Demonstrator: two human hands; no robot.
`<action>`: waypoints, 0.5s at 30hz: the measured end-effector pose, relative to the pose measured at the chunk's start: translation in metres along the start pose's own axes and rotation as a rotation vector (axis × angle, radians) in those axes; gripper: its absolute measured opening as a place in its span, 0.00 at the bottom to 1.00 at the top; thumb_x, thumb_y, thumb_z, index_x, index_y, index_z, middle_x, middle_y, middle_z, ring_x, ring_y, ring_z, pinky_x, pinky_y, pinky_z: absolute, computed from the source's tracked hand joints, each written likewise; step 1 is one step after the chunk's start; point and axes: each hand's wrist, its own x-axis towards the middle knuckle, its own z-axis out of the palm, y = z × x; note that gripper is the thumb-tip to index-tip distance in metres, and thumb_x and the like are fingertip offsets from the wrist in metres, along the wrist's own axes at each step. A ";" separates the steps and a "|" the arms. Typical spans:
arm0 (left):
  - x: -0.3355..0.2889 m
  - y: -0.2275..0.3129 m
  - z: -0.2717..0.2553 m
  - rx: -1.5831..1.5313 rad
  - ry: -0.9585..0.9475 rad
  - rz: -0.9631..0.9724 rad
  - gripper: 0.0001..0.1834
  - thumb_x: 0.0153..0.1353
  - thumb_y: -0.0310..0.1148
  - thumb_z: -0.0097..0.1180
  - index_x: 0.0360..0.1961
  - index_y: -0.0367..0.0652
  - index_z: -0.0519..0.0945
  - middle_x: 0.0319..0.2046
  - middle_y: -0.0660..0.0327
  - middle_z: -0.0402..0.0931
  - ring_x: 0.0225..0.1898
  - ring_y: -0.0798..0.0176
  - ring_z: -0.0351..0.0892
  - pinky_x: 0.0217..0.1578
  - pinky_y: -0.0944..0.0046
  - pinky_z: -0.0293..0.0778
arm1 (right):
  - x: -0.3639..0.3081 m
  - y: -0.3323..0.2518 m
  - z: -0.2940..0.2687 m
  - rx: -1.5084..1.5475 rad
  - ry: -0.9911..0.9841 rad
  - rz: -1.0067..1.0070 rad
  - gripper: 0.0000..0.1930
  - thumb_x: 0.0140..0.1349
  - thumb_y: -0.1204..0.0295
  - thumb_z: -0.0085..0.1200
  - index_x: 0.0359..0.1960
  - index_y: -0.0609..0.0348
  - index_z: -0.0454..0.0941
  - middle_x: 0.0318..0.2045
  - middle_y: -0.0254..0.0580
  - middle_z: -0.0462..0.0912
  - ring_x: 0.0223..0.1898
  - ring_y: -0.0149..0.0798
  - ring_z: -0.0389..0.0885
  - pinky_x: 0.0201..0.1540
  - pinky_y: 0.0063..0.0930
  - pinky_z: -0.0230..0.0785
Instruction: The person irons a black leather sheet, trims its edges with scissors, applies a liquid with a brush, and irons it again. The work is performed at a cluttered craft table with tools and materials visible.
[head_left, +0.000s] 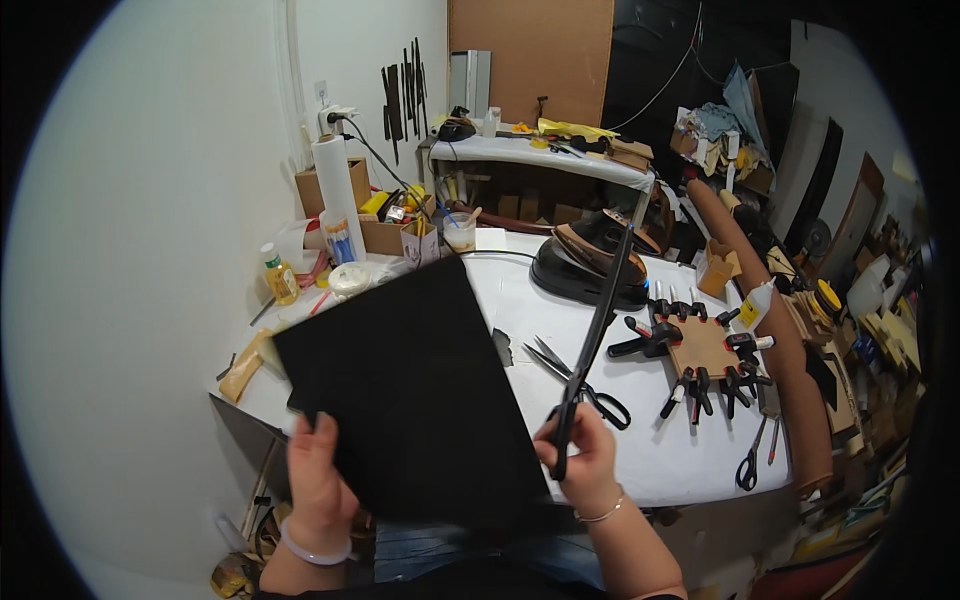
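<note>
The black sheet (410, 390) is pinched at its near-left edge by the left hand (320, 480), raised over the near side of the counter (650, 475). A long dark tool (594, 345), probably scissors seen edge-on, is gripped upright by the right hand (585, 455), well apart. The sheet should be supported flat, its left-hand grip clear of any blade.

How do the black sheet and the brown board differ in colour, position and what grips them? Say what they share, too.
The black sheet is plain black; the brown board is light brown. The sheet is held up in the left hand, while the board is over the white table. Fingers grip the sheet, whereas clamps surround the board. Both look flat and four-sided.
</note>
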 end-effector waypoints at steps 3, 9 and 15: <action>0.005 0.012 -0.018 0.408 -0.035 0.398 0.13 0.69 0.24 0.51 0.53 0.35 0.78 0.50 0.51 0.82 0.53 0.56 0.82 0.59 0.57 0.75 | -0.003 0.002 -0.028 -0.092 0.071 0.148 0.16 0.55 0.74 0.72 0.34 0.61 0.73 0.26 0.37 0.84 0.29 0.29 0.84 0.35 0.23 0.76; 0.019 -0.013 -0.009 1.559 -0.741 0.942 0.19 0.57 0.28 0.56 0.51 0.45 0.84 0.52 0.59 0.82 0.55 0.51 0.81 0.58 0.49 0.73 | -0.019 0.002 -0.062 -0.726 0.083 0.067 0.18 0.51 0.71 0.74 0.32 0.61 0.73 0.21 0.37 0.81 0.23 0.31 0.78 0.31 0.26 0.72; 0.006 -0.076 -0.031 1.632 -1.055 0.559 0.31 0.56 0.41 0.65 0.61 0.46 0.76 0.60 0.58 0.77 0.61 0.54 0.76 0.67 0.41 0.62 | -0.029 -0.007 -0.056 -1.085 -0.100 -0.153 0.19 0.47 0.64 0.76 0.26 0.54 0.73 0.16 0.32 0.75 0.17 0.39 0.69 0.31 0.33 0.57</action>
